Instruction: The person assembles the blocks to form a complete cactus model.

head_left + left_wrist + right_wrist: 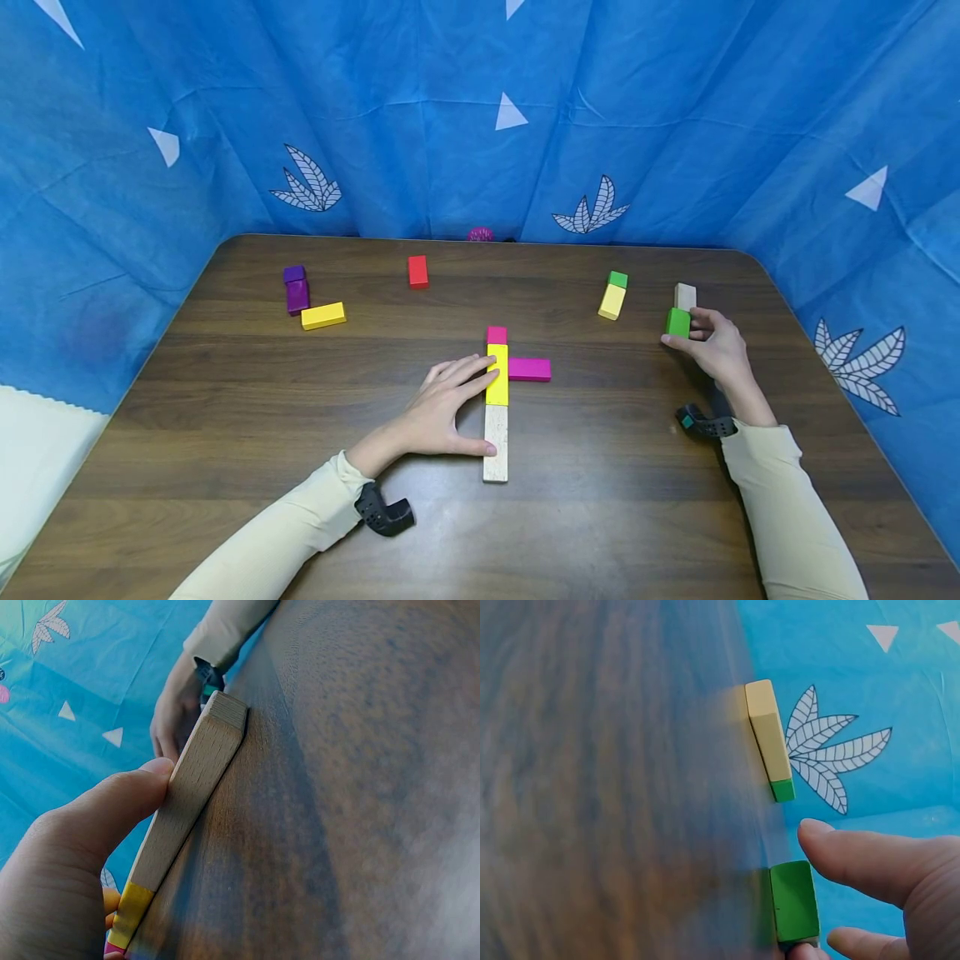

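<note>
My left hand (438, 412) lies spread beside a row of blocks. Its fingertips touch the yellow block (497, 392), and its thumb rests against the long side of the pale wooden block (191, 787). Beyond the yellow block is a small pink block (497, 335); a magenta block (529, 370) sticks out to the right. At the right, my right hand (720, 346) is around a green block (795, 900), fingers by one side. In the right wrist view its thumb stands slightly apart from the block. A whitish block (685, 297) stands directly behind the green one.
Toward the back left are purple blocks (297, 296) and a yellow block (323, 316). A red block (417, 272) lies at the back. Left of my right hand, a light yellow block (612, 302) touches a small green block (618, 279). A blue curtain (450, 150) hangs behind the table.
</note>
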### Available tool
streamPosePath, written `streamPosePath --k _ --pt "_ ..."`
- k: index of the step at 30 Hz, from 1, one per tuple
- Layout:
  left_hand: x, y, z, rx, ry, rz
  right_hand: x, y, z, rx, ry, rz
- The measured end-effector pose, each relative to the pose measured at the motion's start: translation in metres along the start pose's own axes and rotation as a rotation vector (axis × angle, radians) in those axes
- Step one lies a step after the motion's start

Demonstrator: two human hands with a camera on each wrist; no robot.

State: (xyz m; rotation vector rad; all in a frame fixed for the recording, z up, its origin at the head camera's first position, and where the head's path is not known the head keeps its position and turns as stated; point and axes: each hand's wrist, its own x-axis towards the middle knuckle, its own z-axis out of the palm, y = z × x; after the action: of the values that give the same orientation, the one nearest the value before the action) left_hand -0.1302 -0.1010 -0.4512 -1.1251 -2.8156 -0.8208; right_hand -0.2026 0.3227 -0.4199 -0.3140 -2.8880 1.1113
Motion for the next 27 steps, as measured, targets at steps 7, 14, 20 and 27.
streamPosePath --k 7,14,20,27 --pt "0.0002 0.0004 -0.0006 -0.006 -0.003 0.001 0.0009 0.0022 0.0005 0.005 0.000 -0.001" --pt "0.0002 0.0000 0.0000 0.005 -0.001 0.003 0.0017 0.0037 -0.0013 0.022 -0.023 0.000" --pt "0.0002 0.0003 -0.0006 -0.001 -0.002 0.000 0.0034 0.0061 -0.0026 0.028 -0.052 -0.014" --pt "0.0000 0.0002 0.0001 0.001 0.002 0.004 0.0035 0.0069 -0.0035 0.033 -0.062 -0.011"
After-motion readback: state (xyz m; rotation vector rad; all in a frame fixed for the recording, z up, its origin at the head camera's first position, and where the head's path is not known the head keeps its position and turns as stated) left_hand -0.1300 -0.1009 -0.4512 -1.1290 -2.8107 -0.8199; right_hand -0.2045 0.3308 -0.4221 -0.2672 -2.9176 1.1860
